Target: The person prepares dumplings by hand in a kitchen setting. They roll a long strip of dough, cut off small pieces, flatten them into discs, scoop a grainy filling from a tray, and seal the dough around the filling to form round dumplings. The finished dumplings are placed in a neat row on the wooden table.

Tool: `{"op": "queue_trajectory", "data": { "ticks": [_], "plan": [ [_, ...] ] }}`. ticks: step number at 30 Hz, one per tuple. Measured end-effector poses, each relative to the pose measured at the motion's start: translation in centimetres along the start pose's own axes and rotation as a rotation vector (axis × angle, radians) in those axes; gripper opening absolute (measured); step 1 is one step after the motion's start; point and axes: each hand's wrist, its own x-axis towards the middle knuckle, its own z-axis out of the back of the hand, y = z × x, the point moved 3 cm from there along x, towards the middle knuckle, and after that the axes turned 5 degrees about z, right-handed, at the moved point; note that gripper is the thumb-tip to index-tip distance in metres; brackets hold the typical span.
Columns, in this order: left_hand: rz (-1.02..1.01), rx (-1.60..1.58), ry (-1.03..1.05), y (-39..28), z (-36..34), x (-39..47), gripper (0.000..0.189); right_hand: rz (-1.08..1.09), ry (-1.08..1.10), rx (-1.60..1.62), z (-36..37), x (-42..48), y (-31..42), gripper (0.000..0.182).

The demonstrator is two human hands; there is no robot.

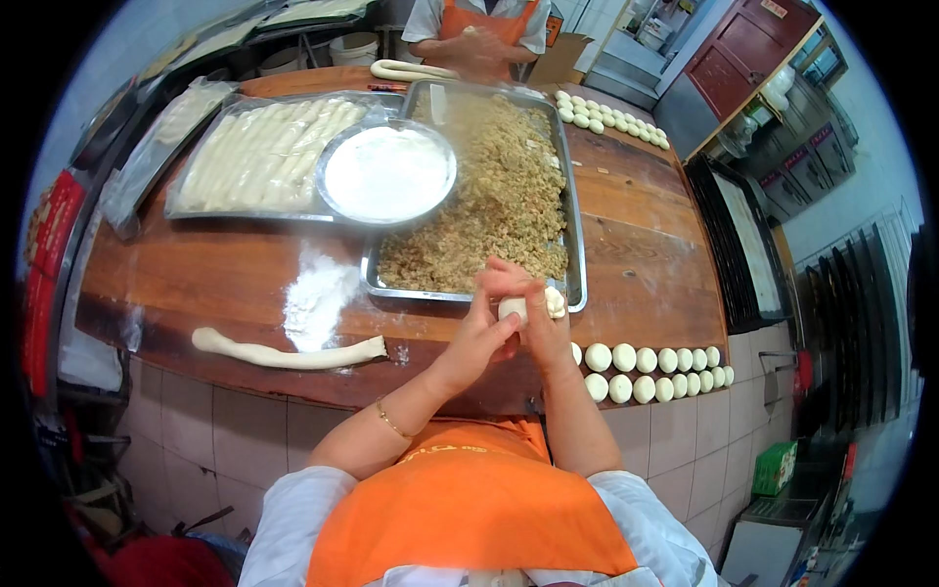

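Both hands meet over the near edge of the steel tray (585,293) that holds crumbly brown filling (499,213). A smooth white dough piece (512,308) sits between them, with the thumb of my left hand (480,326) pressed against it. My right hand (543,330) closes around the same piece from the other side. A smaller, lumpy bit of dough (555,302) shows at the outer side of the right hand. Fingers overlap and hide part of the dough. To the left, a dough rope (286,356) lies near the table's front edge.
Rows of round dough pieces (623,357) line the near right edge; more dough balls (605,117) sit far right. A bowl of white flour (389,172) overlaps a tray of plastic-covered dough ropes (257,158). Loose flour (315,301) covers the wood. Another person (480,37) stands opposite.
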Motion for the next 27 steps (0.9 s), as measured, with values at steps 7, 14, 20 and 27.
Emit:
{"op": "queue_trajectory", "data": {
  "ticks": [7,14,20,27],
  "plan": [
    [0.236,-0.066,0.186,0.7,1.3,0.0,0.052,0.097,0.053,-0.099,-0.6,0.4,1.2,0.063],
    [0.187,-0.060,0.078,0.5,1.2,-0.8,0.055,0.034,0.000,0.035,-1.2,0.3,1.1,0.065],
    [0.211,0.010,0.054,0.9,1.8,-0.3,0.053,0.019,0.138,0.017,-0.6,-0.2,0.0,0.067],
    [0.089,-0.040,0.152,2.0,2.5,-0.3,0.055,0.006,0.052,0.083,-1.5,0.1,1.6,0.067]
  ]
}}
